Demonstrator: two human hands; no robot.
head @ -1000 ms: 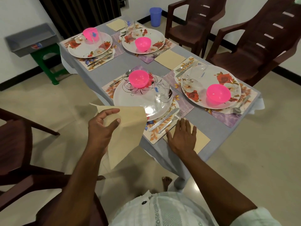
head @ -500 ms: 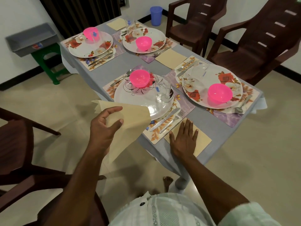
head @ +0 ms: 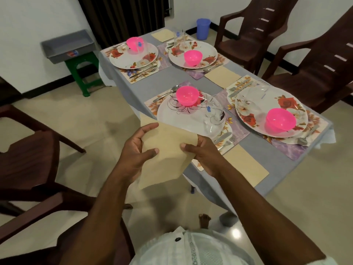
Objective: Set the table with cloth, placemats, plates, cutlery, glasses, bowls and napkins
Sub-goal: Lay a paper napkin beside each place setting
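I hold a beige napkin (head: 166, 150) in the air in front of the table's near edge. My left hand (head: 137, 152) grips its left side and my right hand (head: 202, 153) pinches its right edge. Another beige napkin (head: 246, 167) lies flat on the grey tablecloth (head: 267, 153) by the near setting. That setting has a white plate (head: 183, 121) on a floral placemat (head: 152, 106), a pink bowl (head: 187, 95), a glass (head: 214, 111) and cutlery (head: 223, 138). Three more settings with pink bowls stand further back.
Dark brown plastic chairs stand at the right (head: 313, 69) and at my left (head: 32, 159). A grey tray (head: 66, 45) sits on a green stool (head: 84, 73) by the wall. A blue cup (head: 203, 28) stands on the floor behind the table.
My right hand left the napkin lying on the table and came over to pinch the held napkin's right edge. The held napkin now hangs between both hands.
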